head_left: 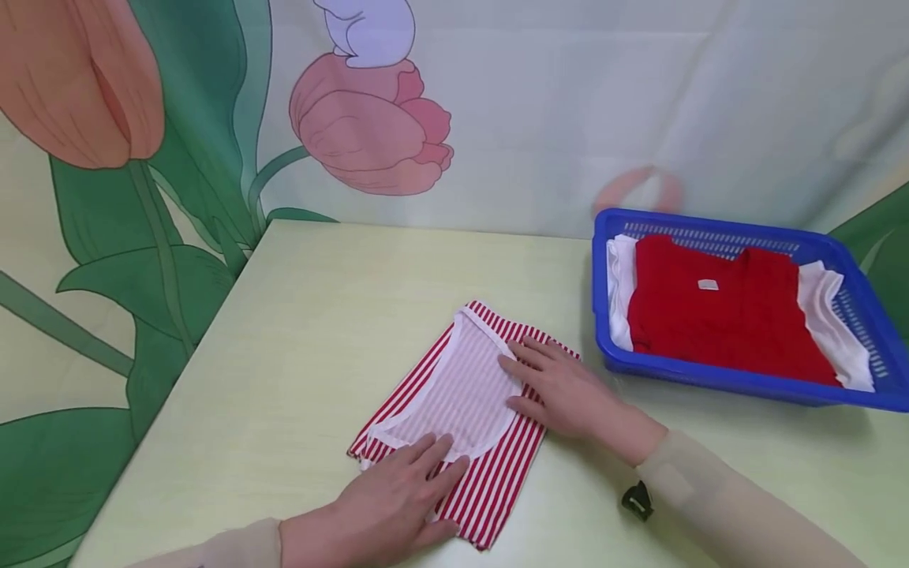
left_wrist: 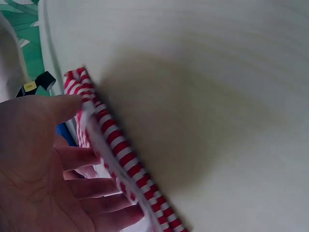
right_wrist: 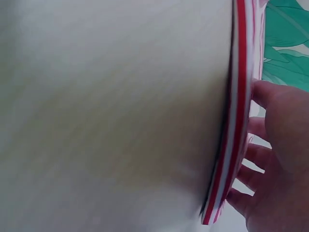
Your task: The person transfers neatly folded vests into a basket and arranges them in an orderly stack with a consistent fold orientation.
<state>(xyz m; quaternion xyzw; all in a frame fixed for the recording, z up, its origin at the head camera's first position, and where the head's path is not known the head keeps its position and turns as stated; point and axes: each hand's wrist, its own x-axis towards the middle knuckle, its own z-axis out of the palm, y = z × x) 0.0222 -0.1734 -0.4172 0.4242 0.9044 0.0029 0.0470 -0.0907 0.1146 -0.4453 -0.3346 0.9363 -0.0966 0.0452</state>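
A folded red-and-white striped garment (head_left: 497, 481) with a sheer white panel edged in white trim lies flat on the pale table (head_left: 284, 379). My left hand (head_left: 390, 497) rests at its near left side, fingers spread, fingertips over the white trim. On its right edge lies my right hand (head_left: 568, 386), fingers extended across the stripes. The left wrist view shows the garment's layered striped edge (left_wrist: 130, 150) beside my fingers, thumb near the upper end. In the right wrist view my fingertips touch the striped side (right_wrist: 239, 96). Neither hand pinches the cloth.
A blue plastic basket (head_left: 710, 377) stands at the right, holding a folded red garment (head_left: 717, 323) on top of white cloth (head_left: 621, 300). A black clip-like device (head_left: 637, 501) is at my right wrist. A curtain with printed tulips (head_left: 369, 142) hangs behind the table.
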